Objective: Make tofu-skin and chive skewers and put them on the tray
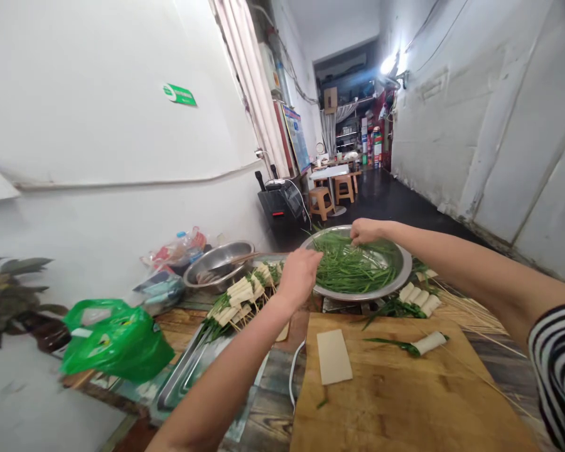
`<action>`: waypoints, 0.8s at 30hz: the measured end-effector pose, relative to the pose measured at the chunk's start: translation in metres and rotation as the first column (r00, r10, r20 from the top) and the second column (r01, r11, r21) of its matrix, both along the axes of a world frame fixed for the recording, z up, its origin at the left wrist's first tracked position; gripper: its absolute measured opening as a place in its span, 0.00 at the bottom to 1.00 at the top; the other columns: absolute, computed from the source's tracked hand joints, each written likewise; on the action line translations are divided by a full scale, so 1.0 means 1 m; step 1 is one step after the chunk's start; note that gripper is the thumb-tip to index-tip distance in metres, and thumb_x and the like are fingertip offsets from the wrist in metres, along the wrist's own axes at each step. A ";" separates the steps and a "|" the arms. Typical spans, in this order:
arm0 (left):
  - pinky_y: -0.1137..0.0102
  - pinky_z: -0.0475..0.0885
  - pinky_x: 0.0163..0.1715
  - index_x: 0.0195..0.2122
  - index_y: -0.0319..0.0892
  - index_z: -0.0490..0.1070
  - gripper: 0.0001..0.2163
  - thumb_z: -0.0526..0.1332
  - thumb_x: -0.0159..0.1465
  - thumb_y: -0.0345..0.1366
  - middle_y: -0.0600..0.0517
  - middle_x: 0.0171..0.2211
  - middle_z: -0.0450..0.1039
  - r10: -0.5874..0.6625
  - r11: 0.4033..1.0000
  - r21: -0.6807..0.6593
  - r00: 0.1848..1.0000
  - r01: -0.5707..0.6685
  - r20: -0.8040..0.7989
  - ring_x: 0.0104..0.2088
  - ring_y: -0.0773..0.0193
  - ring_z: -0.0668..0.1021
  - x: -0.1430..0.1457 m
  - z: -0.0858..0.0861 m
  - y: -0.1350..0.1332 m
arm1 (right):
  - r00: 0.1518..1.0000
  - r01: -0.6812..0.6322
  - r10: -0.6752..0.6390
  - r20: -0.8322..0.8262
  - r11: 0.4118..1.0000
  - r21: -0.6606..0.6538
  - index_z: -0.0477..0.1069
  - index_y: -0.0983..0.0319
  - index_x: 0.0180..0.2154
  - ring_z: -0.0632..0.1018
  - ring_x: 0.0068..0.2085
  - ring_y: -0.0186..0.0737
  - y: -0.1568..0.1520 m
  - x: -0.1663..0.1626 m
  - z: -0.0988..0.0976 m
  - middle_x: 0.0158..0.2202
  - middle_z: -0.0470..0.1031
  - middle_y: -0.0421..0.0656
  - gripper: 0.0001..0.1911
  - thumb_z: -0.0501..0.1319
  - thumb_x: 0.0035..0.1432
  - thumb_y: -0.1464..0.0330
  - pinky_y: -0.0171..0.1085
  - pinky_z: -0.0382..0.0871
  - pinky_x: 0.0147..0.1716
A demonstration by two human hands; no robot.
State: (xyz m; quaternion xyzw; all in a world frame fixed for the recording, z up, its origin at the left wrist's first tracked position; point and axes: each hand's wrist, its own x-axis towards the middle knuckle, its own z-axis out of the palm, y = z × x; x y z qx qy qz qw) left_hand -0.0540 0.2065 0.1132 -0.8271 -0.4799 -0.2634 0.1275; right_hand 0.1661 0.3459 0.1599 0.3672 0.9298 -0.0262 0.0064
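Note:
Long green chives (353, 267) fill a wide metal basin (405, 267). At the basin's left side is my left hand (300, 273), its fingers curled closed beside the chives; what they hold is hidden. Over the far rim, my right hand (366, 231) pinches some chives. On the wooden cutting board (381, 402) lie a flat pale tofu sheet (334, 356) and one tofu sheet roll (428, 343) with chives sticking out of it. Several more rolls (419, 300) rest on greens right of the basin. Skewered rolls (240, 295) are piled left of my left hand.
A metal tray (181, 370) sits under the skewered rolls. Behind it stand a second metal bowl (207, 263) and plastic bags (174, 251). A green plastic bag (115, 342) is at the table's left edge. Thin bamboo skewers (471, 307) lie right of the board.

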 end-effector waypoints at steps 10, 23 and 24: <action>0.57 0.55 0.49 0.36 0.43 0.78 0.10 0.56 0.65 0.34 0.47 0.37 0.79 0.121 0.961 -0.243 0.991 -0.130 -0.052 0.44 0.55 0.74 0.060 0.006 0.073 | 0.997 0.075 -0.078 -0.027 0.992 -0.104 0.75 0.64 0.21 0.62 0.22 0.29 0.001 -0.009 -0.006 0.15 0.62 0.34 0.12 0.65 0.46 0.61 0.32 0.54 0.24; 0.56 0.55 0.55 0.45 0.46 0.76 0.12 0.54 0.66 0.34 0.47 0.44 0.78 0.097 0.952 -0.300 0.986 -0.051 0.138 0.48 0.55 0.75 0.060 -0.008 0.086 | 0.948 0.086 -0.157 -0.277 0.964 -0.253 0.74 0.63 0.18 0.66 0.21 0.29 -0.002 0.002 -0.007 0.13 0.64 0.35 0.09 0.65 0.45 0.66 0.30 0.58 0.23; 0.58 0.58 0.53 0.45 0.45 0.76 0.13 0.54 0.66 0.35 0.47 0.44 0.78 0.099 0.950 -0.310 0.970 -0.026 0.223 0.48 0.55 0.75 0.059 -0.007 0.088 | 0.930 0.093 -0.187 -0.317 0.953 -0.290 0.74 0.63 0.19 0.66 0.21 0.29 -0.004 0.004 -0.003 0.13 0.65 0.35 0.10 0.65 0.46 0.65 0.30 0.59 0.23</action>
